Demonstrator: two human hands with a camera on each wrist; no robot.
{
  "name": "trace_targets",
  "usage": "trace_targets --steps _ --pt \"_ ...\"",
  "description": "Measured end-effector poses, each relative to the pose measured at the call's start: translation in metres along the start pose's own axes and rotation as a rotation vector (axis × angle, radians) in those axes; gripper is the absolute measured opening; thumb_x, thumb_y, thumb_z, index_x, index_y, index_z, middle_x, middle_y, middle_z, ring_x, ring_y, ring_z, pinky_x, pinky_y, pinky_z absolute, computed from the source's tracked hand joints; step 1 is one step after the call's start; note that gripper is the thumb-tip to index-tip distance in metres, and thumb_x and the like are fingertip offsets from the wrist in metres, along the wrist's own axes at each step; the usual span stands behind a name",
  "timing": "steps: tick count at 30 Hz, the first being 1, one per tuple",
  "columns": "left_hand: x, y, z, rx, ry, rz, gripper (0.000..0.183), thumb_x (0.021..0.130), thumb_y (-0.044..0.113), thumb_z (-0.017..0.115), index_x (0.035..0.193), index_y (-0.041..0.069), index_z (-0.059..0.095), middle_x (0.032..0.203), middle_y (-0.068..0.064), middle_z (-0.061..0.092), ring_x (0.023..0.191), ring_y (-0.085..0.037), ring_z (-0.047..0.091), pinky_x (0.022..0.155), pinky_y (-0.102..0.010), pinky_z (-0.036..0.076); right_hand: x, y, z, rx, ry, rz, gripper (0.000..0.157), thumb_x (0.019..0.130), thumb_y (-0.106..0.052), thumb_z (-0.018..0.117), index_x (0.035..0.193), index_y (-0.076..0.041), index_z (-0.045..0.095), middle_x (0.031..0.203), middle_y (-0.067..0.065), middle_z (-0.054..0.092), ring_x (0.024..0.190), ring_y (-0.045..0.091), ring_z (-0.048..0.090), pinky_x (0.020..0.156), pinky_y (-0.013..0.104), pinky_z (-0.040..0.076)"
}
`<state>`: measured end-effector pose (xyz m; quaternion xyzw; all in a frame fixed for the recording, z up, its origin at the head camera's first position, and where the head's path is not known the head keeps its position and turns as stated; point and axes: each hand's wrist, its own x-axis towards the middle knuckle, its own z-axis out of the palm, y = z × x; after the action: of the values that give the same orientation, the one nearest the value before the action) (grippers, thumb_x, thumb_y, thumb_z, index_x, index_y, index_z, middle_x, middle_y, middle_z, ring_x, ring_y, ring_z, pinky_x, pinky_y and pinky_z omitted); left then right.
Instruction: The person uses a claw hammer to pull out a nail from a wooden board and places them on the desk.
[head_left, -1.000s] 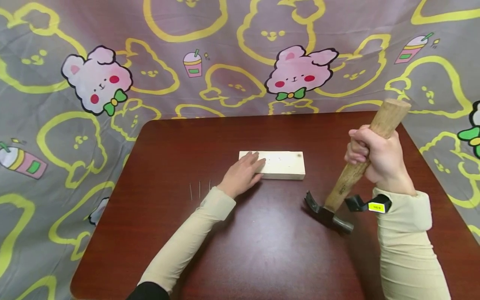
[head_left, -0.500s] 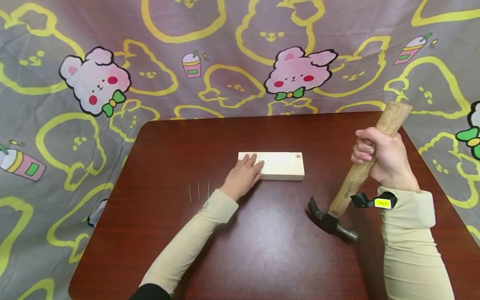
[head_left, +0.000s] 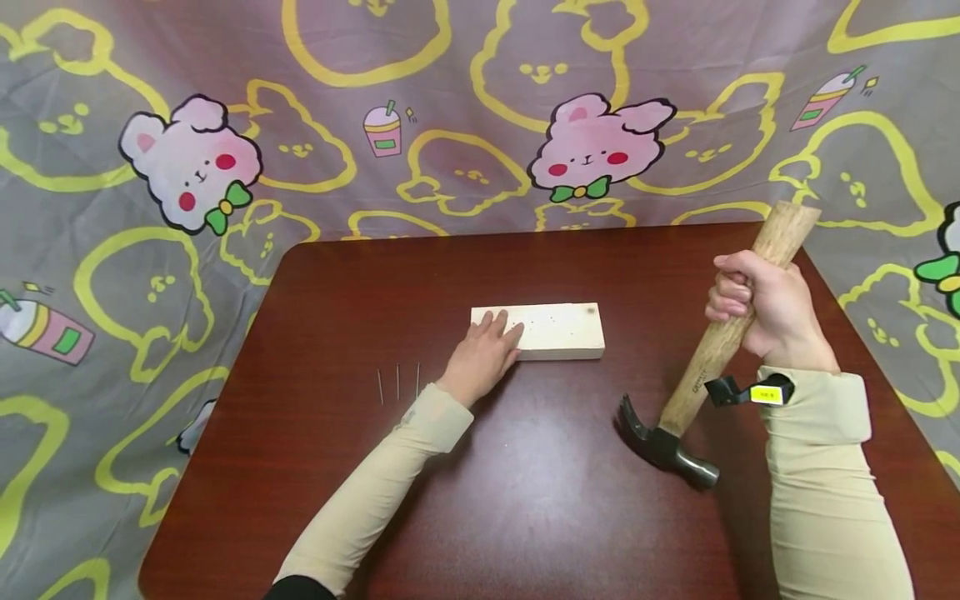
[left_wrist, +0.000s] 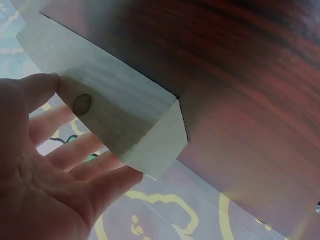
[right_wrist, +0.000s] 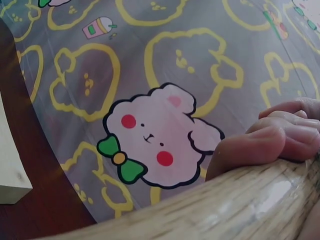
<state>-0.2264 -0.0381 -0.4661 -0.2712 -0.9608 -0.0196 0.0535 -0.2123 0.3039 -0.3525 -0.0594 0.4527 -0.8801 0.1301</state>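
In the head view my left hand (head_left: 482,354) lies over the left end of a pale wooden block (head_left: 562,331), fingers spread on its top. The left wrist view has the thumb at the block's long side, near a dark knot (left_wrist: 82,104). Small dark marks dot the block's top face. At the right, my right hand (head_left: 772,308) grips the wooden handle of a claw hammer (head_left: 693,387). Its dark head points down toward me, low over the table; contact with it cannot be made out. The right wrist view shows curled fingers round the handle.
Several thin nails (head_left: 398,383) lie apart from one another, left of the block. Everything is on a dark red-brown table (head_left: 525,508) with rounded corners. A patterned cloth (head_left: 450,100) hangs behind and along both sides.
The block has shifted slightly left under my left hand in the last half second. My right hand and the hammer moved a little right and down, then stayed nearly still.
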Motion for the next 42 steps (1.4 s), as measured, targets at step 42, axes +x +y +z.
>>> trace_targets --steps 42 --pt "-0.001 0.001 0.002 -0.021 0.01 -0.017 0.042 0.1 0.031 0.051 0.139 0.015 0.053 0.145 -0.019 0.048 0.134 -0.039 0.046 0.103 -0.053 0.044 0.047 0.016 -0.067 -0.021 0.352 0.149 0.018 0.092 -0.018 0.064 0.094 -0.011 0.048 0.069 0.001 0.056 0.061 0.016 0.057 0.064 0.027 0.053"
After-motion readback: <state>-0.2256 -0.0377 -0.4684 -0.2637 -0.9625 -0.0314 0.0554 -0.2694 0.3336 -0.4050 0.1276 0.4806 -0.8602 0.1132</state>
